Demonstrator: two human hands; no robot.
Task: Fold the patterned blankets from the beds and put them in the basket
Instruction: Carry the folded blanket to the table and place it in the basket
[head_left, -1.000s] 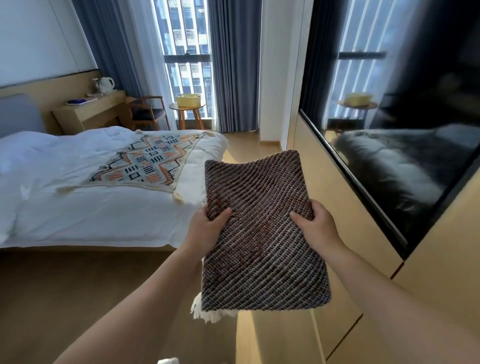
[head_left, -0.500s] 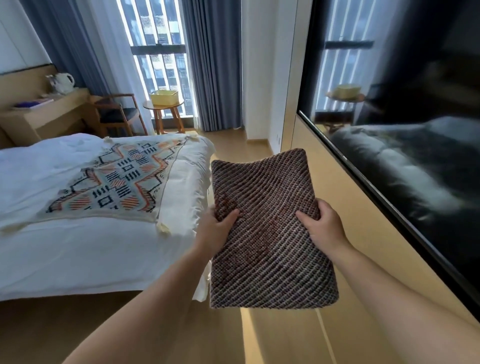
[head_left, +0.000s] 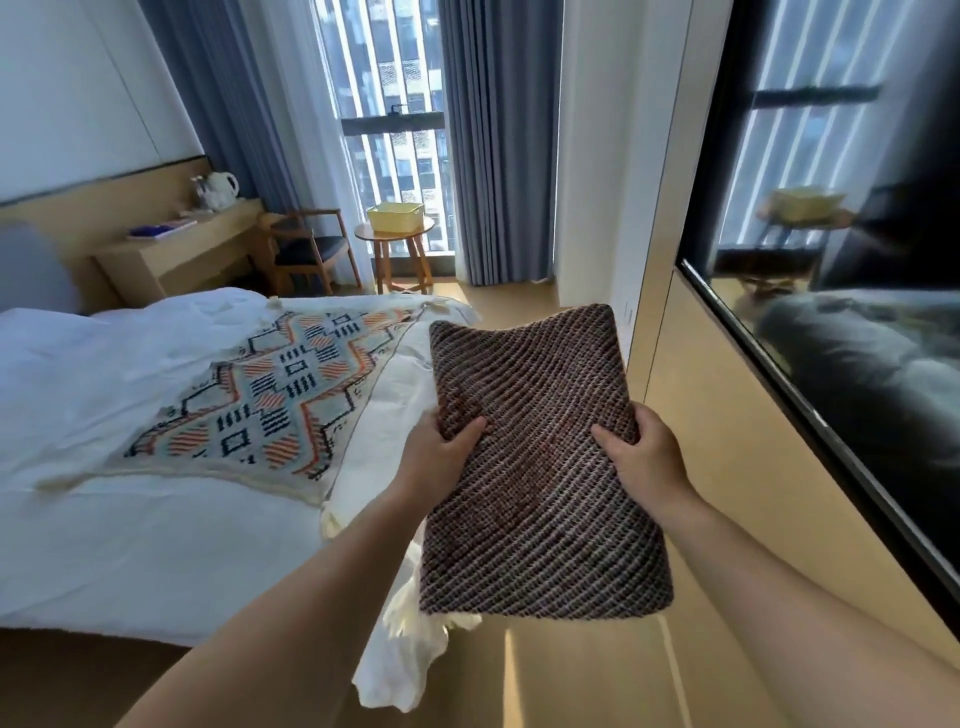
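We are gripping folded brown blanket (head_left: 540, 457): left hand (head_left: 441, 457) and right hand (head_left: 641, 457) pinching its edges. Geometric blanket (head_left: 270, 405) lying on bed (head_left: 130, 545) left; yellow basket (head_left: 395, 217) sitting far. No writing readable.

Blue curtains (head_left: 498, 156), wooden chair (head_left: 311, 249) — daylit window (head_left: 389, 104)

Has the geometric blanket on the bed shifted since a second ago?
No. The geometric blanket lies at the same corner of the white bed, same spread. Only the camera moved.

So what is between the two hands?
In the head view, the folded brown blanket spans between left hand and right hand; both grip its edges.
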